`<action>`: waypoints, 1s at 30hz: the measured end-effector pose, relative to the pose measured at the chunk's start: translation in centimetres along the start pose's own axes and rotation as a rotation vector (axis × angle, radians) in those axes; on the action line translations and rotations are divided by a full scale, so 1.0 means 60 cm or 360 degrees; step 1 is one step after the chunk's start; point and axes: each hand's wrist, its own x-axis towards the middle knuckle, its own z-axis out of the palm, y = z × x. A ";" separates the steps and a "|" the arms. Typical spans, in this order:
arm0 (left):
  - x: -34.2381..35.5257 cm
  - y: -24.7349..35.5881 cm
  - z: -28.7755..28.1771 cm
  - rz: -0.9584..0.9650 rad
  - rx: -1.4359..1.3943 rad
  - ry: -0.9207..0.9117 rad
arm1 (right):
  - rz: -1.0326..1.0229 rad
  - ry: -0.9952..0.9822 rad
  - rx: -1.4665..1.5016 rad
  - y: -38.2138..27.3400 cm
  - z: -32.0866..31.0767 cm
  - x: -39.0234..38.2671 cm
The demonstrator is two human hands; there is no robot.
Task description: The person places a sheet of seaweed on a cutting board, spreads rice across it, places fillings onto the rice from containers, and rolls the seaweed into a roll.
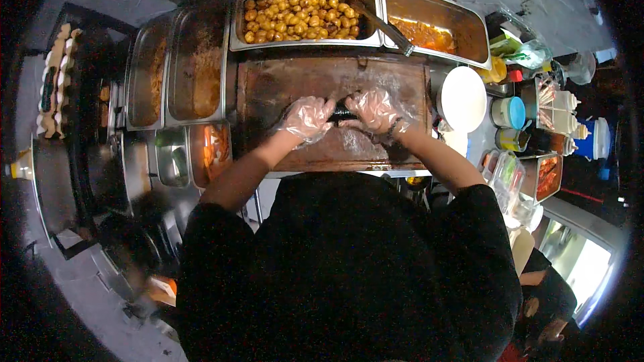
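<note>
My left hand [307, 118] and my right hand [376, 110], both in clear plastic gloves, meet over the middle of a brown cutting board [275, 77]. Between them lies a short, dark, shiny roll-shaped thing [341, 113]. The fingers of each hand curl round one end of it, so only its middle shows and its exact kind is unclear. Pale smears and a wet sheen mark the board around my hands.
Beyond the board stand a steel pan of small round brown eggs [302, 17], with a utensil handle [389, 30], and a pan of orange sauce [426, 33]. Food pans [201, 67] line the left. A white bowl [461, 99] and bottles [567, 100] stand right; another person [547, 295] is lower right.
</note>
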 end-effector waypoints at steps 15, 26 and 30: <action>0.025 0.044 -0.027 -0.0155 0.0096 -0.0224 | 0.0200 -0.0106 0.0002 0.026 -0.036 0.020; 0.047 0.060 -0.033 -0.0132 0.0209 -0.0283 | 0.1140 0.0695 0.0955 0.065 -0.006 -0.167; 0.085 0.078 -0.022 0.0029 0.0139 -0.0114 | 0.1271 0.0568 0.1072 0.035 -0.008 -0.148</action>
